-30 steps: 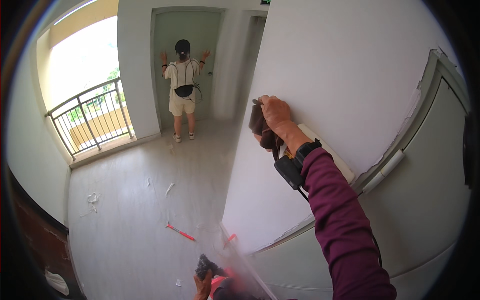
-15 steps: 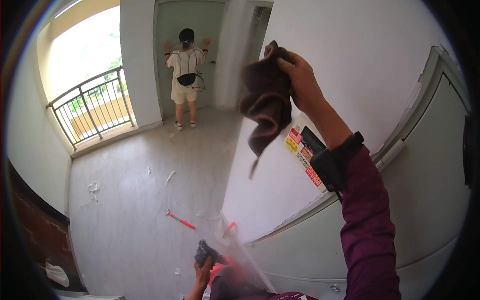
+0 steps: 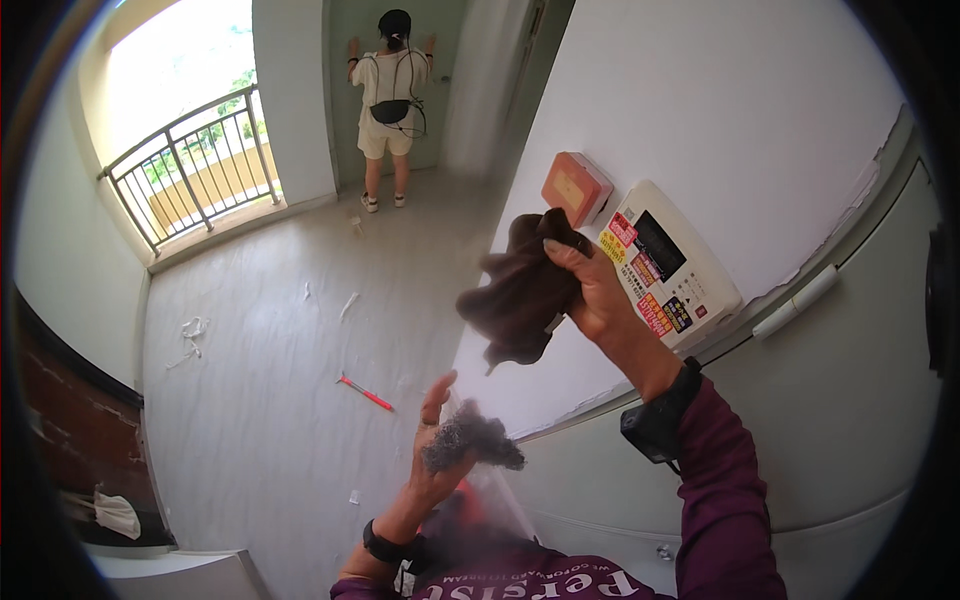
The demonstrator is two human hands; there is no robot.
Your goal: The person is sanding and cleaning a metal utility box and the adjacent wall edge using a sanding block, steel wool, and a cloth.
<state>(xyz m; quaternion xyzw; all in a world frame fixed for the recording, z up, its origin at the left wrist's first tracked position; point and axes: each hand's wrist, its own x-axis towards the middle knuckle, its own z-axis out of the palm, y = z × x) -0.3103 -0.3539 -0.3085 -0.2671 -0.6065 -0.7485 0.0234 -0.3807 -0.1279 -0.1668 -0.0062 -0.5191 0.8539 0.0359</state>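
Observation:
My right hand (image 3: pixel 598 292) is closed on a dark brown cloth (image 3: pixel 520 285), thumb on top, and the cloth hangs in loose folds in front of the white wall. Lower and to the left, my left hand (image 3: pixel 430 472) holds a dark grey clump of steel wool (image 3: pixel 475 438) against its palm and fingers. One finger of that hand points up, away from the clump. The steel wool and the cloth are apart. Below my left hand, a reddish, blurred object by my body is too unclear to name.
A white wall box (image 3: pixel 705 300) with stickers sits beside a red box (image 3: pixel 577 188). A red-handled tool (image 3: pixel 365 392) and white scraps (image 3: pixel 192 330) lie on the grey floor. Another person (image 3: pixel 388 95) faces a door at the back. A railing (image 3: pixel 195 170) stands left.
My right hand has lowered the cloth, uncovering the red box and more of the white wall box. My left hand has risen and moved right with the steel wool, nearer the cloth.

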